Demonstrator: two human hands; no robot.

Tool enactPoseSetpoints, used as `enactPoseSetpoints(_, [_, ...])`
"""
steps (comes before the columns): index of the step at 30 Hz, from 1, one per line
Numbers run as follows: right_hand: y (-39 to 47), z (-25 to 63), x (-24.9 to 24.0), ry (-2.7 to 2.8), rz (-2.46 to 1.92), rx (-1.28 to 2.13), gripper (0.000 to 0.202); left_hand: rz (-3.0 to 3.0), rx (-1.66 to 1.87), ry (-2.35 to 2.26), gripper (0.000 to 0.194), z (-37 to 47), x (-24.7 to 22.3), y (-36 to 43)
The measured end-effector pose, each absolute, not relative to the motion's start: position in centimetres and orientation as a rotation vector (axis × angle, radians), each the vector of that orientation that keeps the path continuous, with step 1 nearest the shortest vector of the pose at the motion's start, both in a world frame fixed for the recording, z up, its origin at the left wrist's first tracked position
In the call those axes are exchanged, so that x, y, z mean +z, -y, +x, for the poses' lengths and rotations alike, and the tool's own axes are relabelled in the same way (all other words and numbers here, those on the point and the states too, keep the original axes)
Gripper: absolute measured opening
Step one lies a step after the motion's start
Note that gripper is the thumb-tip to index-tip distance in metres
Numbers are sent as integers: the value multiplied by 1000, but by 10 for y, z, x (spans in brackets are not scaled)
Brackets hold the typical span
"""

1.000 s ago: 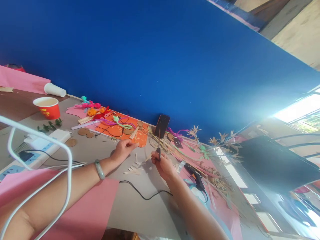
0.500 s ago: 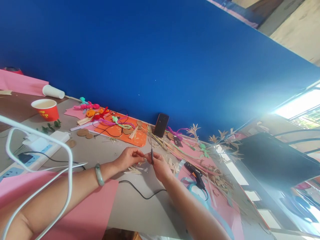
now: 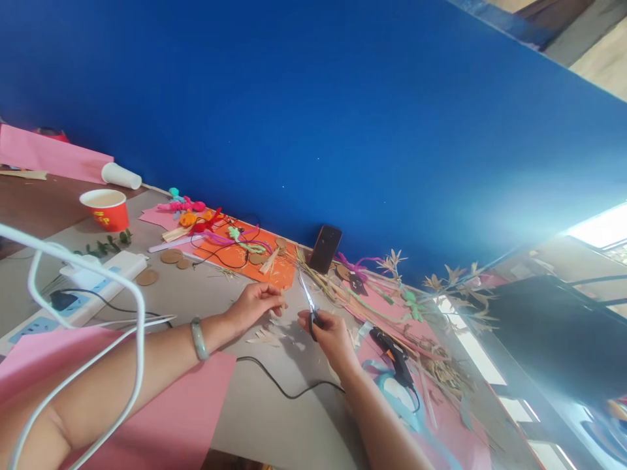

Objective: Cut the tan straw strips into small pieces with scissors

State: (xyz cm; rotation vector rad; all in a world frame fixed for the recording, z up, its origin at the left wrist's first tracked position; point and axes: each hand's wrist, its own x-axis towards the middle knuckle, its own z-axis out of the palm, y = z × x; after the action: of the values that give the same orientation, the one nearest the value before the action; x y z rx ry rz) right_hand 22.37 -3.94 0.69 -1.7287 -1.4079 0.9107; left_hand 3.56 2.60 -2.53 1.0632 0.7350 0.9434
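My right hand (image 3: 329, 334) grips the dark handles of a pair of scissors (image 3: 309, 295), whose silver blades point away from me. Left of it, my left hand (image 3: 258, 305) has thumb and fingers pinched together, apart from the scissors. Whatever small thing sits at those fingertips is too tiny to make out. Pale dried leaf scraps (image 3: 266, 336) lie on the grey table (image 3: 274, 424) beneath and between both hands. A green bangle (image 3: 199, 339) circles my left wrist.
Beyond the hands, a phone (image 3: 326, 249) leans against the blue wall (image 3: 294, 117). A black glue gun (image 3: 393, 356) and blue ribbon (image 3: 392, 391) lie at right. At left are a power strip (image 3: 117, 267), white cable (image 3: 140, 352) and red paper cup (image 3: 110, 212).
My hands have moved apart; the right has shifted right and nearer me. The scissors have turned, so their blades show more clearly. The whole view has shifted slightly.
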Motion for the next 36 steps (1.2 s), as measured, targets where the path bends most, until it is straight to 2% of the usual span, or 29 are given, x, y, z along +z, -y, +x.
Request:
enactPoseSetpoints(5, [41, 226, 13, 1579, -1665, 901, 32, 1117, 1003, -687, 20, 34, -23, -26])
enactPoseSetpoints(8, [41, 230, 14, 1652, -1652, 780, 27, 1138, 1025, -708, 20, 34, -24, -27])
enactPoseSetpoints(13, [44, 237, 12, 1713, -1692, 584, 28, 1097, 1005, -747, 21, 35, -27, -27])
enactPoseSetpoints(19, [50, 230, 13, 1683, -1735, 1036, 29, 1143, 927, -713, 21, 33, -18, -22])
enactPoseSetpoints(22, [53, 225, 8, 1711, -1709, 1083, 27, 1177, 858, -593, 19, 33, -10, -15])
enactPoseSetpoints(27, [56, 224, 3, 1892, -1701, 902, 29, 1193, 822, -517, 16, 33, -4, -5])
enactPoseSetpoints(36, [58, 222, 7, 1830, -1600, 622, 11, 1170, 888, -532, 14, 33, -6, -10])
